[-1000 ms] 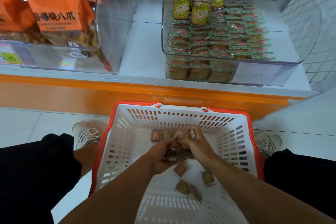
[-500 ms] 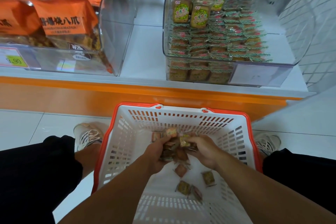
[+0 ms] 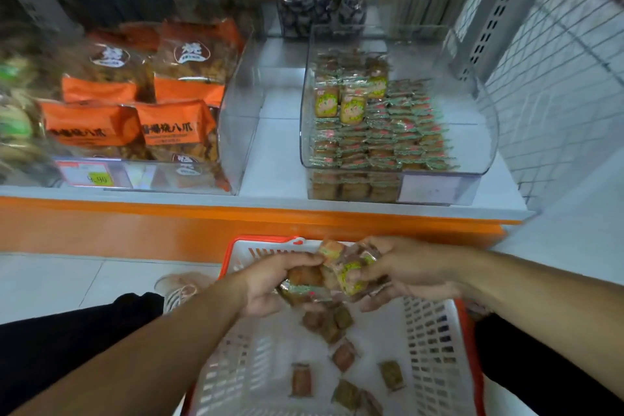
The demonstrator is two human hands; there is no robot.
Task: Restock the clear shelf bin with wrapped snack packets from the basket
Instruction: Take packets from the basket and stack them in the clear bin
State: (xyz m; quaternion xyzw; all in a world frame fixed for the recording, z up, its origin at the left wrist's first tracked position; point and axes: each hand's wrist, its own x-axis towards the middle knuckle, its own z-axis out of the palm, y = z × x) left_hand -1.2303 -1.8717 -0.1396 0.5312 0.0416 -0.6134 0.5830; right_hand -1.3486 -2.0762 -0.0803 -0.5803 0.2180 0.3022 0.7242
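Now both my hands have come up out of the basket point(image 3: 435, 341) with a shared bundle of snack packets point(image 3: 332, 275), where a moment ago they were low inside it, gathering. My view has tipped up toward the shelf too, so I judge the carry to the bin is next.

Farthest left, a clear bin holds orange bags point(image 3: 172, 127) printed with large Chinese characters; the blur lets me make out only "烧八爪" on the front one. A yellow price tag point(image 3: 98, 178) below seems to end in ".90", but I can't read it surely.

My left hand point(image 3: 270, 284) curls around the left side of the bundle, fingers wrapped under it. My right hand point(image 3: 401, 272) grips the other side, thumb and fingers closed over the wrappers. One packet shows a green-and-yellow label, its writing too smeared to read.

Above right stands the clear shelf bin point(image 3: 486, 132), already stacked with rows of matching packets. Several packets remain on the basket floor, so more trips are needed.
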